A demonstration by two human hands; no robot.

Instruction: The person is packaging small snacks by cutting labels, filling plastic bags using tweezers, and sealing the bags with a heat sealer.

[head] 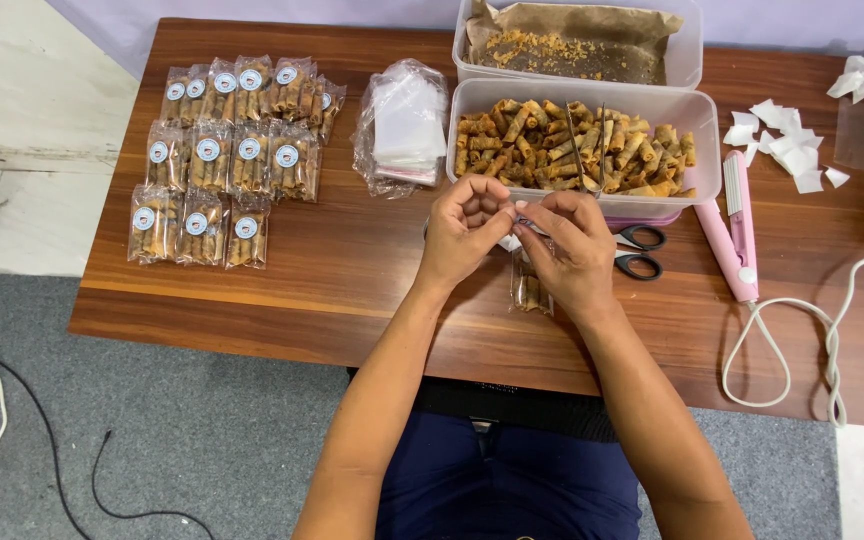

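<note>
Wooden table point(352, 270), brown, plank grain. Far left corner: sealed clear packets of rolled snacks point(227, 160) in rows. Beside them, a stack of empty clear bags point(404, 125). Far edge, centre: two plastic tubs point(582, 105). Near them: black-handled scissors point(642, 250), pink heat sealer point(737, 225) with white cord point(812, 330). Far right corner: white paper scraps point(787, 140).

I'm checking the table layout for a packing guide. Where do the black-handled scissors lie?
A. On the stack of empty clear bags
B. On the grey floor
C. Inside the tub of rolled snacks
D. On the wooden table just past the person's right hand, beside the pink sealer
D: the black-handled scissors lie on the wooden table, just beyond the right hand and left of the pink sealer.
</note>
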